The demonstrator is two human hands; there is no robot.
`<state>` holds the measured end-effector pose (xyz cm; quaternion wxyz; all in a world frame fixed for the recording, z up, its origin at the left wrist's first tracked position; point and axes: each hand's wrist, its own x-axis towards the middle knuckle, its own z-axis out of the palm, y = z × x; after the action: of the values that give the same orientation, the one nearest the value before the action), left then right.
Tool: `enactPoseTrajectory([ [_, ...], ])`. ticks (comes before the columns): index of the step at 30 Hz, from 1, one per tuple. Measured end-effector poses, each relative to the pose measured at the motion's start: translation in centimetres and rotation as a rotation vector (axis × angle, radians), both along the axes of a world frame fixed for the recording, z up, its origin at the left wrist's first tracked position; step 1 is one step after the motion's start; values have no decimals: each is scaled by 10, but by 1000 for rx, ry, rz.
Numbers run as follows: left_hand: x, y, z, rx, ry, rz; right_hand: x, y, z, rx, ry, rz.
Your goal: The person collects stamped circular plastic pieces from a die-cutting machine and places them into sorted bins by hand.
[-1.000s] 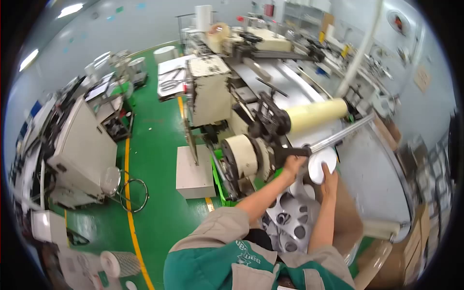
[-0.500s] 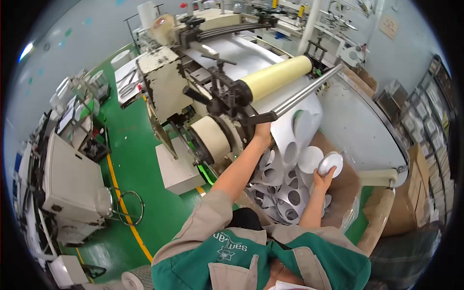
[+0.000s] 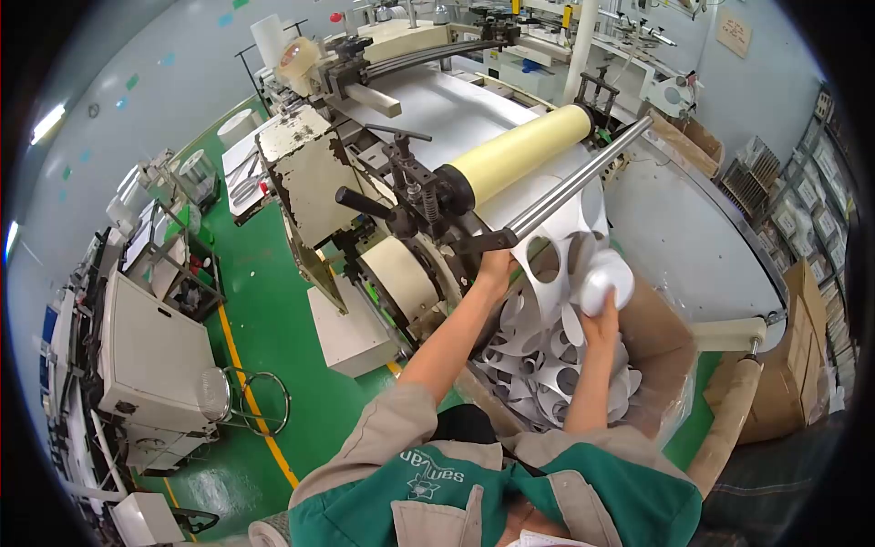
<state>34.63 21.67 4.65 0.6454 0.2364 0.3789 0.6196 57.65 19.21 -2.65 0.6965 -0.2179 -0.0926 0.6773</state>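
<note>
My right hand (image 3: pixel 599 321) is closed around a small stack of round white discs (image 3: pixel 605 276), in front of the machine's outlet. Beside the stack hangs a white sheet (image 3: pixel 550 299) with large round holes cut through it, coming down from under a steel bar (image 3: pixel 576 187). Just below the dark bracket (image 3: pixel 485 242) at the bar's left end is my left hand (image 3: pixel 496 266); its fingers are largely hidden behind the machine parts and the sheet's edge. A pale yellow roller (image 3: pixel 524 153) lies across the white web above.
Under the outlet stands a plastic-lined cardboard box (image 3: pixel 658 351) full of cut white scrap (image 3: pixel 547 397). A grey curved panel (image 3: pixel 688 232) is at the right, with cartons (image 3: pixel 775 387) beyond. A wire-ringed stool (image 3: pixel 264 401) and cabinet (image 3: pixel 150 342) stand left on the green floor.
My right hand has moved up and slightly left with the discs, and the discs now face differently. More of the holed sheet hangs beside it. My left hand stays near the bracket, slightly lower.
</note>
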Motion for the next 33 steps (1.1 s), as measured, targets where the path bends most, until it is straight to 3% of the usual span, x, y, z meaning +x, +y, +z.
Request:
enactPoseTrajectory([
  [2, 0, 29, -48, 41, -109, 96, 22, -13, -21, -45, -53, -98],
  [4, 8, 45, -66, 143, -147, 185, 17, -11, 11, 112, -171, -74],
  [5, 14, 21, -31, 151, 72, 171, 5, -6, 38, 116, -292, -47],
  [7, 23, -2, -14, 243, 127, 158, -18, 19, 72, 238, -501, 142],
  [8, 20, -6, -15, 108, 119, -2, -32, 32, 87, 223, -634, 243],
  [9, 23, -13, -12, 182, 24, -43, -42, 41, 97, 204, -767, 346],
  [12, 17, -16, -4, 74, -117, -115, -54, 61, 95, 141, -819, 485],
  [15, 14, -10, -6, 66, -132, -97, -42, 56, 69, 274, -701, 452],
  [17, 13, -4, -4, 80, -161, -30, -24, 53, 27, 156, -163, 253],
  [19, 7, 6, -9, 175, -198, 134, -6, 34, 22, -27, 362, 72],
  [21, 6, 9, 2, 194, -266, 185, 14, 19, 22, -7, 346, -53],
  [24, 8, 21, -13, 245, -259, 232, 10, 16, 50, 157, -66, 56],
  [25, 16, 7, 6, 219, -188, 296, 0, 19, 67, 233, -287, 92],
  [26, 19, 19, -25, 156, -177, 342, -10, 27, 79, 252, -431, 146],
  [27, 21, 15, -24, 148, -139, 343, -20, 33, 88, 279, -572, 209],
  [31, 36, -24, -11, 199, 24, 214, -55, 57, 95, 276, -797, 444],
  [32, 36, -45, 17, -37, -7, 139, -54, 58, 93, 240, -778, 501],
  [33, 31, -23, -37, 159, 7, -32, -51, 54, 92, 286, -746, 522],
])
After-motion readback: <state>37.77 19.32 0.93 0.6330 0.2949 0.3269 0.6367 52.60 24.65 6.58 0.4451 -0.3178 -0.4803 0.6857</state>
